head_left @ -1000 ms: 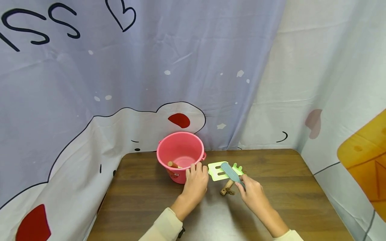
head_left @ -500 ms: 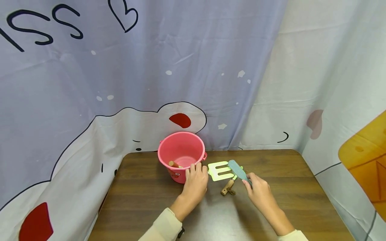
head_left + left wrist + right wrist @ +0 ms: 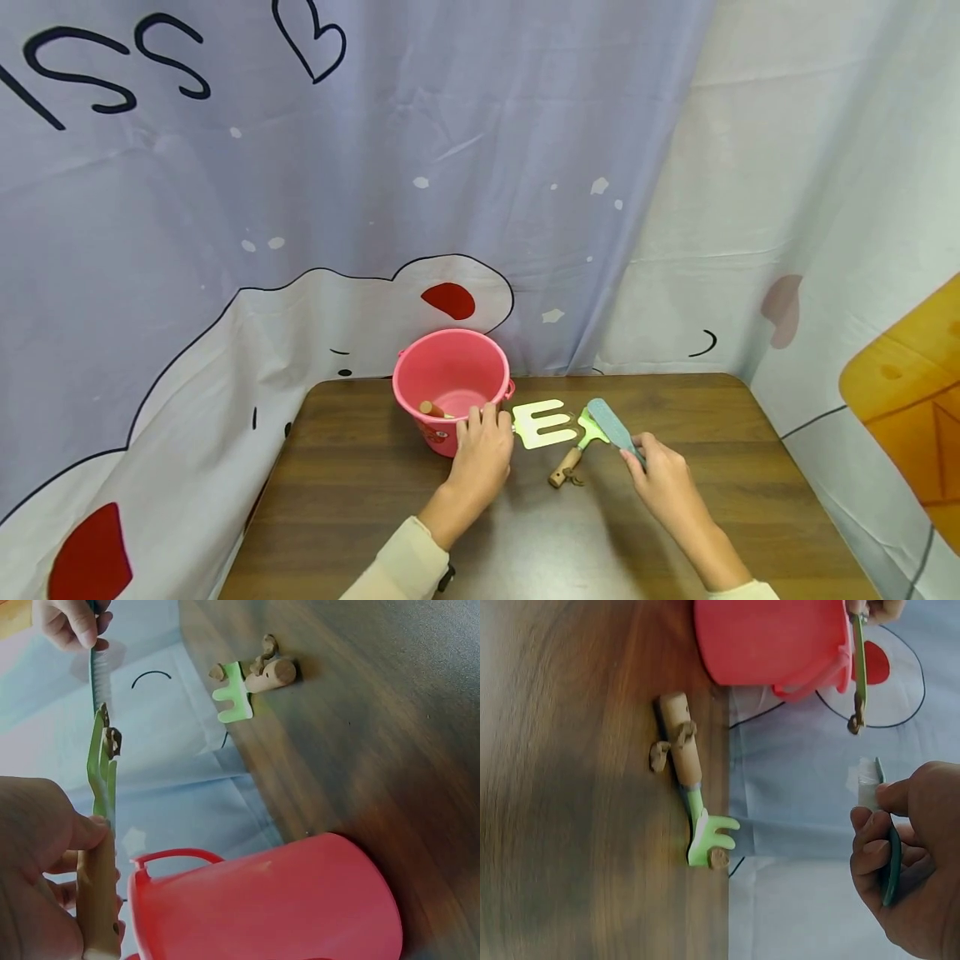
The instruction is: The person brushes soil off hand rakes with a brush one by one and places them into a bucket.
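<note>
My left hand (image 3: 480, 457) grips the wooden handle (image 3: 97, 892) of a light green garden fork (image 3: 527, 423), held in the air by the bucket's front rim. Brown clay-like lumps (image 3: 113, 741) cling near its tine tips in the left wrist view. To the right, my right hand (image 3: 666, 483) pinches a teal brush (image 3: 611, 423) by its handle; pale bristles (image 3: 868, 784) show in the right wrist view. Brush and fork are apart. Below them on the table lies a small green rake (image 3: 703, 840) with a wooden handle and brown lumps on and beside it.
A pink bucket (image 3: 401, 392) stands at the back of the wooden table (image 3: 337, 500), left of the tools. Inside it, a wooden handle end (image 3: 431, 408) shows. A printed curtain (image 3: 450, 167) hangs right behind the table.
My right hand has drawn the brush to the right, off the fork's tines, uncovering the fork and the rake head. My left hand has shifted slightly left with the fork.
</note>
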Action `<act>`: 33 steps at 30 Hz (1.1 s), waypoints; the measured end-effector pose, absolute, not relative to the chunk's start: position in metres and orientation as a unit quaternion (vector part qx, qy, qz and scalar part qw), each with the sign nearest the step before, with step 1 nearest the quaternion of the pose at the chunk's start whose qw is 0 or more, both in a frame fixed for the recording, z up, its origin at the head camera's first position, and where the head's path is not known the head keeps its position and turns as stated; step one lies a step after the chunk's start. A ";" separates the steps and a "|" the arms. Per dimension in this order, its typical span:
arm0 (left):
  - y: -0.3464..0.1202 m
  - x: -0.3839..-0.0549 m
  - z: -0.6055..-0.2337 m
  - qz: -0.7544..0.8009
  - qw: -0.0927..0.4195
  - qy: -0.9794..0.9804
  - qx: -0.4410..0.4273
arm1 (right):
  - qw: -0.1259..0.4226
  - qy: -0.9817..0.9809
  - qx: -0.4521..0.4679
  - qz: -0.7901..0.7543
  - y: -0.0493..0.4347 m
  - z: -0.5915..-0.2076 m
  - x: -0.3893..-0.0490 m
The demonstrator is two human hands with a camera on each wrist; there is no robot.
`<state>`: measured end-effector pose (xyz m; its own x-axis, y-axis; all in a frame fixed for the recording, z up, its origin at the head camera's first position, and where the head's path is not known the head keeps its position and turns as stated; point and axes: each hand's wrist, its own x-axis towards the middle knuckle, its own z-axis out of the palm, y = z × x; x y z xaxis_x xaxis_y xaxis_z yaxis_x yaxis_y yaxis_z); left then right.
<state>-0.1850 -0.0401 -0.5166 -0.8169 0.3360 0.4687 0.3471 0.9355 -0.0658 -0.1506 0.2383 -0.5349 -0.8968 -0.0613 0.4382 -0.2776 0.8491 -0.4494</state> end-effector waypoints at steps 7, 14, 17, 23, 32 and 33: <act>-0.037 -0.186 -0.517 -0.010 0.250 -0.951 -0.179 | 0.238 -0.925 0.121 0.269 0.219 -0.532 -0.147; -0.032 -0.186 -0.518 -0.008 0.257 -0.949 -0.183 | 0.256 -0.914 0.153 0.274 0.195 -0.529 -0.143; -0.030 -0.186 -0.518 -0.001 0.256 -0.949 -0.185 | 0.250 -0.911 0.163 0.286 0.185 -0.528 -0.142; -0.028 -0.187 -0.518 0.005 0.257 -0.949 -0.182 | 0.251 -0.903 0.189 0.294 0.170 -0.527 -0.142; -0.028 -0.187 -0.521 0.010 0.268 -0.947 -0.178 | 0.276 -0.904 0.192 0.264 0.173 -0.532 -0.144; -0.029 -0.187 -0.521 0.012 0.268 -0.947 -0.177 | 0.273 -0.906 0.190 0.263 0.175 -0.533 -0.145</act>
